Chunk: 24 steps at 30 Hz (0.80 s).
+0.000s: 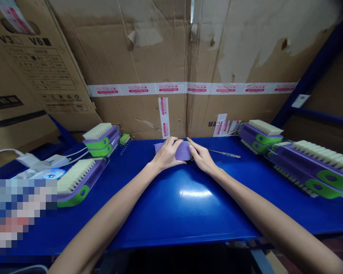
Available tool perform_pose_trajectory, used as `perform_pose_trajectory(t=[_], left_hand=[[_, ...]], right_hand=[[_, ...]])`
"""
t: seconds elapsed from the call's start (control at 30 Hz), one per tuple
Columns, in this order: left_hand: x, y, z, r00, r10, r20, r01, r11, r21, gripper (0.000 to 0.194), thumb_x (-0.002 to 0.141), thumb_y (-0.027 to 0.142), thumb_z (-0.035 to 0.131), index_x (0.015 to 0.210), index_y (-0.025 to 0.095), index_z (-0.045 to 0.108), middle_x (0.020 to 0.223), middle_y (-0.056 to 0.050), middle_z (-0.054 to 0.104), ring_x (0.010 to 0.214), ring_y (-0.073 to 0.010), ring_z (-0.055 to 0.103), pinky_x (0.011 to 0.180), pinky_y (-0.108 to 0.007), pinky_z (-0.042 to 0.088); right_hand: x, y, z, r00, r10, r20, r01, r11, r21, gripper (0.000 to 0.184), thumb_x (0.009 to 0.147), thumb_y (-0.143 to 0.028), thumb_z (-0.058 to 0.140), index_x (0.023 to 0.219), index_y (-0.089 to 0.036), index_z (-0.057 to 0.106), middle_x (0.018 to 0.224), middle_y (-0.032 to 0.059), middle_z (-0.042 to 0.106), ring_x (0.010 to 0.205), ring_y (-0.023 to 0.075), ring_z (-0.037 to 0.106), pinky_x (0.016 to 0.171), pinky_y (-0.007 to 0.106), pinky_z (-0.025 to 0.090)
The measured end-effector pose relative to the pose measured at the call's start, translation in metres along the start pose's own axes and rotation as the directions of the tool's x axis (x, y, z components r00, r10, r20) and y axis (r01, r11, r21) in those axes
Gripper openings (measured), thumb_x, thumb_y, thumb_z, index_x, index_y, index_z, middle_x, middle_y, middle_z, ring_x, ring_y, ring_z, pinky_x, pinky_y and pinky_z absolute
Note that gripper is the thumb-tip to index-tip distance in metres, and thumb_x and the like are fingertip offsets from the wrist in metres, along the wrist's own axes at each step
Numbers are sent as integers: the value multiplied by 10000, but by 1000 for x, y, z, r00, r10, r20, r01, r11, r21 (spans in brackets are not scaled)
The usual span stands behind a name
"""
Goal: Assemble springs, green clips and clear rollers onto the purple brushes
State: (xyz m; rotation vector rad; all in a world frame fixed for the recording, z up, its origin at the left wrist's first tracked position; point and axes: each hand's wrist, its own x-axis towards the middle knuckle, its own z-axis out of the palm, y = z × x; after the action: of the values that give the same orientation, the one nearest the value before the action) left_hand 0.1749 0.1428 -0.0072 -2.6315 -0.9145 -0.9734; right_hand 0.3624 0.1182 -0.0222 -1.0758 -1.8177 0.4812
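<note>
On the blue table [194, 217], at its middle near the back, lies a purple plastic brush casing [183, 151] with a green end. My left hand [168, 154] is closed around its left part, fingers over the top and thumb at the near side. At the green right end, my right hand [202, 156] grips with thumb and fingers. Its underside is hidden, so bristles cannot be made out. Just to the right of my right hand lies a screwdriver [231, 155] with a clear handle.
Purple-and-green brushes with pale bristles [98, 131] are stacked at the back left, another brush [77, 182] nearer. More brush stacks [311, 167] stand on the right. A small green part [125, 139] lies by scattered small pieces. White plugs and cables [34, 161] sit left. Cardboard [137, 57] walls the back.
</note>
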Motion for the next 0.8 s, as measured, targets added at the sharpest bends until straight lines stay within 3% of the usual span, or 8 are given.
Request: perform_pose_trajectory(t=[0.1, 0.17, 0.27, 0.33, 0.47, 0.67, 0.73, 0.8], left_hand=[[0, 1, 0, 1000, -6, 12, 6, 1000, -15, 821, 538, 505, 822, 1201, 169, 474, 1135, -144, 521, 1068, -316, 541, 906, -476, 462], [0, 1, -2, 1000, -13, 16, 13, 1000, 13, 819, 555, 544, 799, 1206, 160, 484, 1146, -152, 544, 1075, -320, 541, 926, -477, 446], [1, 1, -5, 998, -47, 29, 44, 995, 91, 844, 611, 594, 739, 1265, 134, 470, 1196, -169, 573, 1120, -339, 530, 982, -502, 389], [2, 1, -6, 995, -78, 60, 72, 992, 101, 837, 637, 589, 722, 1289, 129, 468, 1225, -171, 584, 1133, -337, 537, 987, -496, 387], [5, 4, -9, 987, -92, 130, 84, 994, 64, 764, 682, 559, 705, 1289, 147, 491, 1257, -148, 590, 1129, -301, 559, 957, -438, 425], [6, 1, -18, 994, -58, 94, 41, 983, 177, 658, 788, 612, 562, 1270, 166, 511, 1287, -144, 571, 1191, -291, 514, 1053, -485, 300], [3, -9, -24, 989, -137, 57, 123, 970, 208, 563, 856, 583, 470, 1214, 156, 551, 1232, -130, 605, 1156, -279, 532, 1010, -450, 348], [-3, -25, -31, 955, -296, 10, 282, 919, 277, 483, 915, 502, 381, 1168, 140, 577, 1180, -132, 623, 1113, -280, 548, 952, -428, 391]], right_hand=[[1, 1, 0, 998, 23, 60, -25, 999, 42, 551, 917, -481, 384, 1390, -207, 455, 1346, 66, 550, 1099, 225, 597, 927, 378, 498], [2, 0, 1, 995, 67, 80, -74, 993, 87, 566, 904, -496, 402, 1397, -222, 444, 1297, 69, 587, 902, 199, 655, 779, 343, 550], [4, 0, 2, 983, 175, 59, -182, 969, 166, 592, 892, -518, 413, 1391, -201, 454, 1000, 66, 696, 521, 124, 581, 540, 291, 530], [6, 2, 3, 971, 231, 58, -238, 946, 221, 584, 879, -527, 434, 1348, -186, 505, 768, 28, 672, 419, 102, 510, 444, 261, 484], [9, 6, 4, 954, 281, 101, -298, 899, 321, 542, 861, -513, 469, 1266, -166, 567, 607, -9, 575, 396, 97, 492, 348, 218, 423], [10, 9, 0, 908, 417, 45, -411, 863, 295, 525, 879, -456, 459, 1285, -126, 504, 532, -23, 552, 399, 117, 534, 330, 200, 414], [10, 9, -3, 888, 461, 10, -447, 857, 257, 502, 897, -455, 422, 1261, -121, 511, 502, -25, 542, 401, 127, 548, 332, 199, 412], [10, 8, -8, 881, 472, -38, -460, 873, 164, 509, 911, -472, 389, 1267, -127, 506, 476, -26, 538, 383, 132, 540, 344, 210, 416]])
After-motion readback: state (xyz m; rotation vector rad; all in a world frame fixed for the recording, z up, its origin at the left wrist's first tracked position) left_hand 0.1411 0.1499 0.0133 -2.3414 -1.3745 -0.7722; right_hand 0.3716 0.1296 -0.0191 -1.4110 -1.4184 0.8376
